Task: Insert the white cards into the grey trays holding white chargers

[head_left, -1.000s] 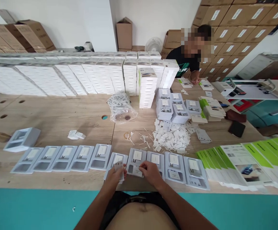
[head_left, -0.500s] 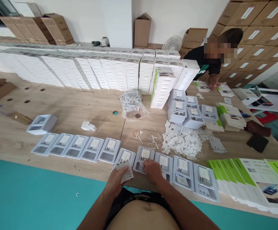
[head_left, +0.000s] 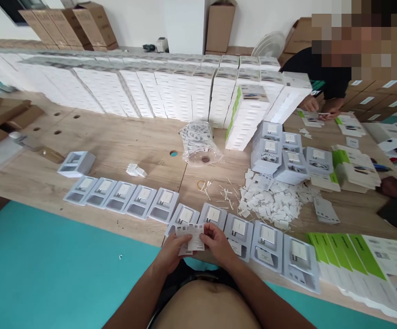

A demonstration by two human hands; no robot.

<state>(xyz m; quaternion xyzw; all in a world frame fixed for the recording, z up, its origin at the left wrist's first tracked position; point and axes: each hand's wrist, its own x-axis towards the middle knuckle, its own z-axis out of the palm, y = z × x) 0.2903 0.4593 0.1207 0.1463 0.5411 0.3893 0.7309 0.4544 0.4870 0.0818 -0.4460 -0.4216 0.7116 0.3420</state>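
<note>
My left hand (head_left: 171,252) grips a small stack of white printed cards (head_left: 190,238) at the near table edge. My right hand (head_left: 219,246) pinches the top card of that stack from the right. Both hands hover just in front of a row of grey plastic trays (head_left: 143,201), each with a white charger seated in it. The trays right of my hands (head_left: 268,244) carry a card in the lower pocket; the trays to the left have that pocket bare.
A heap of white cards (head_left: 273,205) and a bag of white cables (head_left: 198,144) lie mid-table. Stacks of white boxes (head_left: 123,91) line the far side. Green leaflets (head_left: 349,258) lie at right. Another person (head_left: 325,82) works at the far right corner. A spare tray stack (head_left: 76,163) sits left.
My right hand has left the tray it was pressing a card into and come back to the card stack in my left hand. The view has tilted and shifted left.
</note>
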